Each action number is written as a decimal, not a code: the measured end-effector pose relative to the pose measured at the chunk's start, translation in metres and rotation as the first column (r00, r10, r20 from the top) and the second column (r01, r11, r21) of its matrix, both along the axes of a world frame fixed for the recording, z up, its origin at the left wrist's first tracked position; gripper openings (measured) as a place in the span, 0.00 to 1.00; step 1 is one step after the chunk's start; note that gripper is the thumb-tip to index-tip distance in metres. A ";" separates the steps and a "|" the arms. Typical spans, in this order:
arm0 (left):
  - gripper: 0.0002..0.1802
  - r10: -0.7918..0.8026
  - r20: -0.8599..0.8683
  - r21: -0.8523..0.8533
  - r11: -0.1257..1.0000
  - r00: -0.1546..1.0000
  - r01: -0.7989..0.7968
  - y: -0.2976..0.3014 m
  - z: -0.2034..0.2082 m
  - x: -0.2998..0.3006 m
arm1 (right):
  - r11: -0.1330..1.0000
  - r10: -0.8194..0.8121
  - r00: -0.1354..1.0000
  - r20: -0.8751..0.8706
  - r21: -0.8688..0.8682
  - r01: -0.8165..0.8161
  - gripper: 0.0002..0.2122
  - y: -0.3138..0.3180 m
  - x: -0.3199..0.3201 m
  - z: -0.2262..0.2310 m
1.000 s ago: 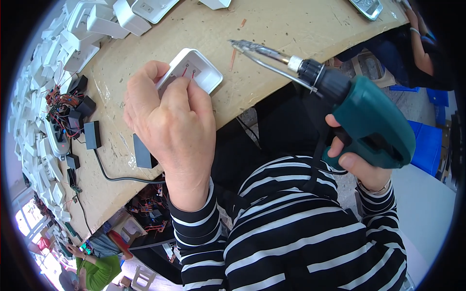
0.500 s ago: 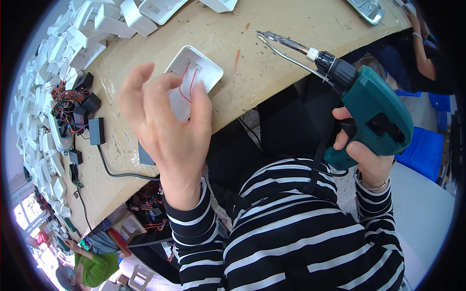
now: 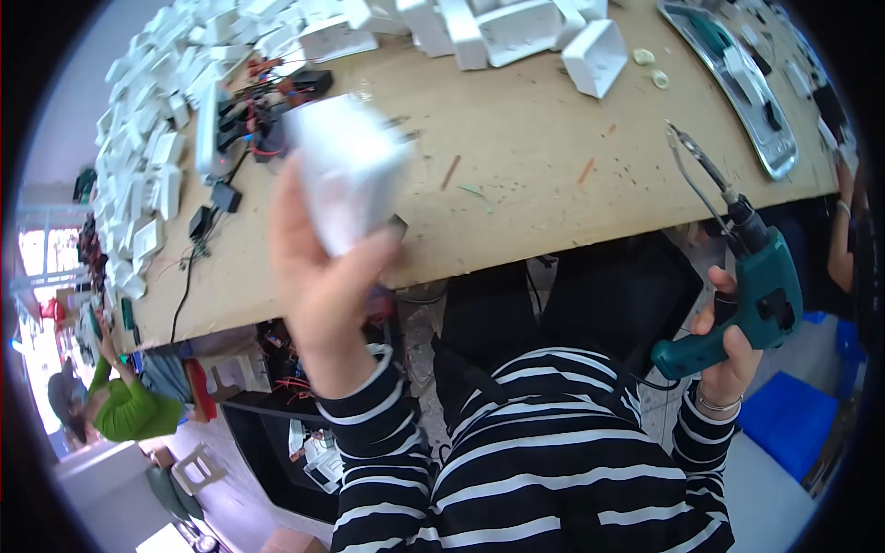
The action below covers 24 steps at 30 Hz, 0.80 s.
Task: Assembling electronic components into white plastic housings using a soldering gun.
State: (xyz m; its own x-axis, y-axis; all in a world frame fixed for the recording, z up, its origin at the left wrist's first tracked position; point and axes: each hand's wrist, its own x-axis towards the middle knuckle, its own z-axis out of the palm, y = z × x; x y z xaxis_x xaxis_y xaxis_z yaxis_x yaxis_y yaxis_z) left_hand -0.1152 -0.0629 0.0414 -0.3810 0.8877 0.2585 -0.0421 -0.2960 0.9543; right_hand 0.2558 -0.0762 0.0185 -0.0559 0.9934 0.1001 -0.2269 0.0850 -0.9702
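Observation:
My left hand (image 3: 323,300) is raised above the table (image 3: 516,203), its thumb and fingers closed around a white plastic casing (image 3: 355,166). The casing is smeared by motion, so its inside cannot be made out. At the right, past the table's near edge, my right hand (image 3: 730,364) grips a green soldering gun (image 3: 772,286) by its handle. A finger lies by its black trigger. The gun's iron tip and thin metal feed tube point up and left over the tabletop, touching nothing.
White casings (image 3: 521,32) are heaped along the far and left sides. A power strip (image 3: 212,138) with black adapters and red wires lies left. A metal tray (image 3: 782,158) is far right. A black bin (image 3: 244,442) stands below the table. A person in green (image 3: 138,410) is lower left.
My left hand was empty above a casing with red wires on the table; now it holds a casing, lifted. The soldering gun has moved lower and right, and the view has turned.

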 end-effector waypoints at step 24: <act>0.15 0.217 -0.632 -0.492 0.628 0.744 -0.602 -0.170 -0.002 -0.197 | 0.973 0.183 0.950 -0.253 -0.093 -0.212 0.31 0.039 -0.006 -0.021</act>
State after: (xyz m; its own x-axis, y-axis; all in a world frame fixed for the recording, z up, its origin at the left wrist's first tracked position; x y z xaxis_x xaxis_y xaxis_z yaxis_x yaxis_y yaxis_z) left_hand -0.3119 -0.2324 0.0395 -0.7429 0.6681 -0.0417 0.4237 0.5175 0.7434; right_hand 0.2498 -0.0373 -0.0024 -0.2405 0.9705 0.0185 -0.4555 -0.0960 -0.8850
